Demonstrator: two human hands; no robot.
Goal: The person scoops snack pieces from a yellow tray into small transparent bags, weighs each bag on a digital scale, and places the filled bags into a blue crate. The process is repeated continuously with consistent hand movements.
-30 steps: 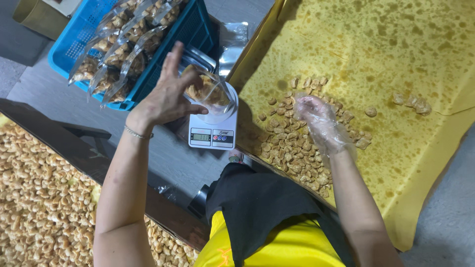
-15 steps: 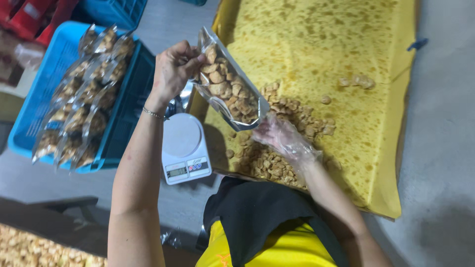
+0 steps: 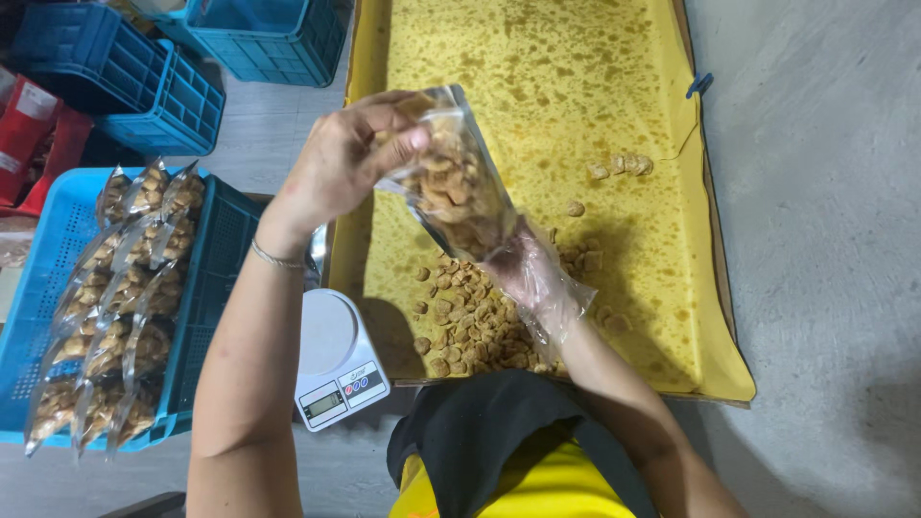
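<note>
My left hand (image 3: 341,168) is raised at the upper middle of the frame, fingers pinched shut on the top edge of a clear bag (image 3: 451,182) already well filled with brown snack pieces; the bag hangs tilted, its bottom pointing down toward the centre. My right hand (image 3: 532,278), in a thin plastic glove, sits just under the bag's lower end, touching or nearly touching it, fingers loosely curled; whether they hold any pieces I cannot tell. I judge the work well along: the blue crate (image 3: 216,278) at the left of the frame already carries rows of filled bags (image 3: 115,307), and the yellow tray (image 3: 537,86) is mostly bare, with only a heap of loose pieces (image 3: 470,326) at its near edge under my right wrist and a few strays toward the right. What is left seems to be that heap, and this bag, which is not on the scale and does not look sealed. The white kitchen scale (image 3: 336,360) sits with nothing on it at the lower centre, between crate and tray. My left forearm rises straight from the bottom of the frame; my right reaches in from the lower right.
</note>
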